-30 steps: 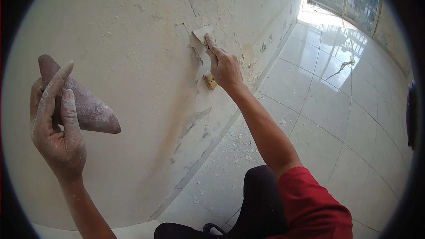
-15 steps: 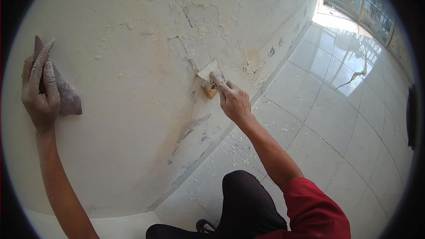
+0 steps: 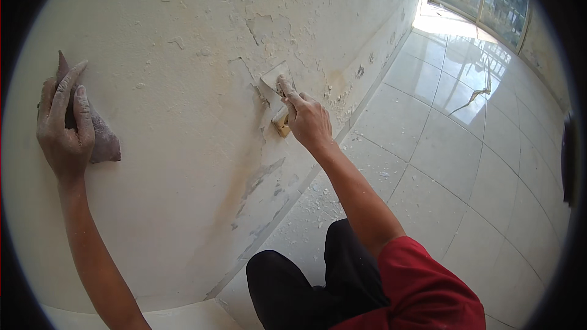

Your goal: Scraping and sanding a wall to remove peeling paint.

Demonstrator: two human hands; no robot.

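Observation:
At the left, my left hand (image 3: 66,119) is closed on a dusty reddish-brown sheet (image 3: 105,142), like sandpaper, against the white wall (image 3: 153,104). My right hand (image 3: 309,116) grips a scraper (image 3: 273,76), its pale flat blade laid on a patch of cracked, peeling paint. Just below and partly behind my right hand is a yellowed wall socket (image 3: 280,123). Bare grey patches and a brownish stain mark the wall lower down. White dust coats the fingers of both hands.
Glossy pale floor tiles (image 3: 449,153) stretch along the right, strewn with paint flakes (image 3: 324,198) beside the skirting (image 3: 293,198). A loose cord (image 3: 471,101) lies on them. A glazed window or door (image 3: 477,0) stands at the far end. My bent dark-clad knees are at the bottom.
My left hand and sheet moved up and left from a second ago. My right hand with the scraper went down over the socket, then slightly back up. My knees have shifted.

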